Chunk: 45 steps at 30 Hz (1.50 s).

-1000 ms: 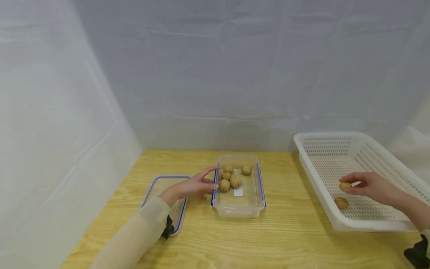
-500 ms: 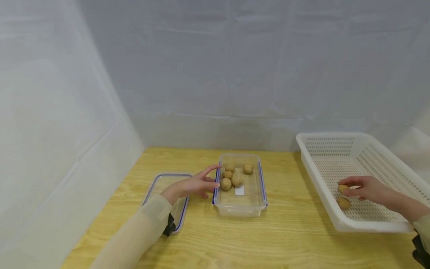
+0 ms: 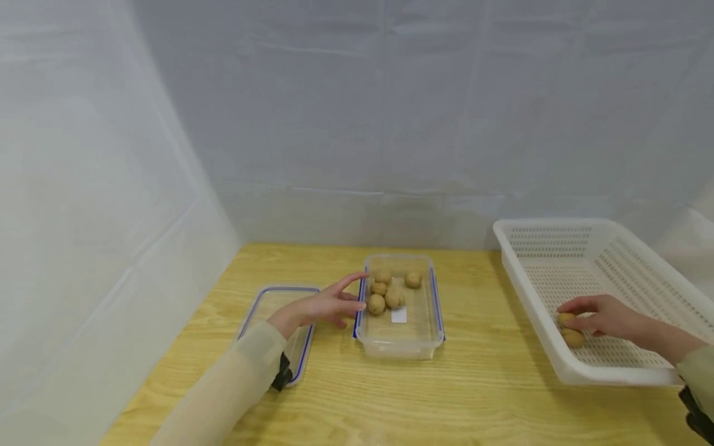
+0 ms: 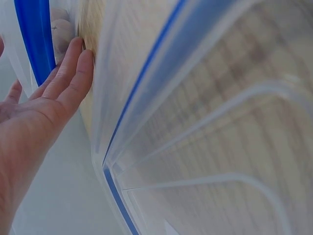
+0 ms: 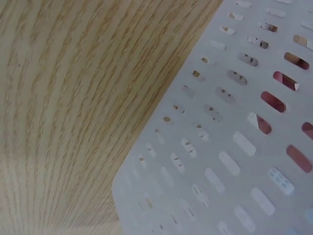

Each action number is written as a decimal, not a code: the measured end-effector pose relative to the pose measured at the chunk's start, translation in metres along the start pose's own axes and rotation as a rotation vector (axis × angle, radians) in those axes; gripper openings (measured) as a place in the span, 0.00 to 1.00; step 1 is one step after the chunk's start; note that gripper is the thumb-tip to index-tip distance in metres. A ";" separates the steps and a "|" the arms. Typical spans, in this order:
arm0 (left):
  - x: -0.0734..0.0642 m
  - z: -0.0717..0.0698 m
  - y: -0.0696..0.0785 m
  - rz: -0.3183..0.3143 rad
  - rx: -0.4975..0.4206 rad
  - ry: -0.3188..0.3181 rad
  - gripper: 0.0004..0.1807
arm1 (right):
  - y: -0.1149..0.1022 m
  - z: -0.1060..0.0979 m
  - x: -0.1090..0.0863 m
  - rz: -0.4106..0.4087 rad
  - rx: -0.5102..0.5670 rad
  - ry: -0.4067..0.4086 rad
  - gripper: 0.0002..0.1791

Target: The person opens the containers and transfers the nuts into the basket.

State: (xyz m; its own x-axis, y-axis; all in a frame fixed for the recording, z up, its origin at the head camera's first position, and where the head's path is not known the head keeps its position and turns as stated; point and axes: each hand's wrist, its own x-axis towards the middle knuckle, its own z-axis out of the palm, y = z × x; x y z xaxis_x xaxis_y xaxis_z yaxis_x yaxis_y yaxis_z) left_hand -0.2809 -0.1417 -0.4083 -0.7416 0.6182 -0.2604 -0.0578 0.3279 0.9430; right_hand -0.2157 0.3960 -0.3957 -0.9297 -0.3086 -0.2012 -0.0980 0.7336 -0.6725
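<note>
In the head view, my left hand [image 3: 326, 305] rests its thumb and index fingertips at the left rim of a clear plastic food container [image 3: 404, 348] with blue edging. Several walnuts [image 3: 395, 298] lie inside it, most grouped at the left. The left wrist view shows this hand's fingers [image 4: 76, 85] extended along the container's side. Over at the right, my right hand [image 3: 608, 319] reaches into a white slotted basket [image 3: 591, 373] and pinches a walnut [image 3: 564, 319] between thumb and fingers. Another walnut [image 3: 573, 338] lies just below it, by the basket's left wall.
A clear lid with a blue seal [image 3: 305, 356] lies on the wooden table [image 3: 390, 402], partly under my left forearm. White sheeting [image 3: 357, 124] stands behind the table and on the left. In the right wrist view, the slotted basket wall [image 5: 195, 161] hides most of the hand.
The right hand, with the pinched walnut, has shifted slightly left and down toward the basket's left wall and the other walnut. The left hand keeps its place at the container's rim.
</note>
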 end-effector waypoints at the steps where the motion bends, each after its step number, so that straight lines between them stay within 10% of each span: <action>1: 0.000 0.000 0.000 -0.003 -0.001 0.003 0.39 | -0.001 0.000 0.000 0.004 -0.002 0.000 0.24; 25: -0.003 0.000 0.003 -0.015 -0.028 -0.011 0.40 | -0.014 -0.018 -0.020 -0.006 -0.101 0.073 0.25; 45: -0.011 -0.005 0.004 -0.028 -0.022 -0.013 0.41 | -0.109 -0.042 -0.008 -0.245 -0.128 0.246 0.20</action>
State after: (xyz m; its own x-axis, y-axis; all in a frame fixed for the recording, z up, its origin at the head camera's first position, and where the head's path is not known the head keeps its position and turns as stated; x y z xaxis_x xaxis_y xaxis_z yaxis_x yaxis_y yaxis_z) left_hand -0.2766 -0.1508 -0.4005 -0.7306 0.6184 -0.2895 -0.0935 0.3294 0.9395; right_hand -0.2127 0.3445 -0.2908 -0.9292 -0.3409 0.1426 -0.3574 0.7308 -0.5816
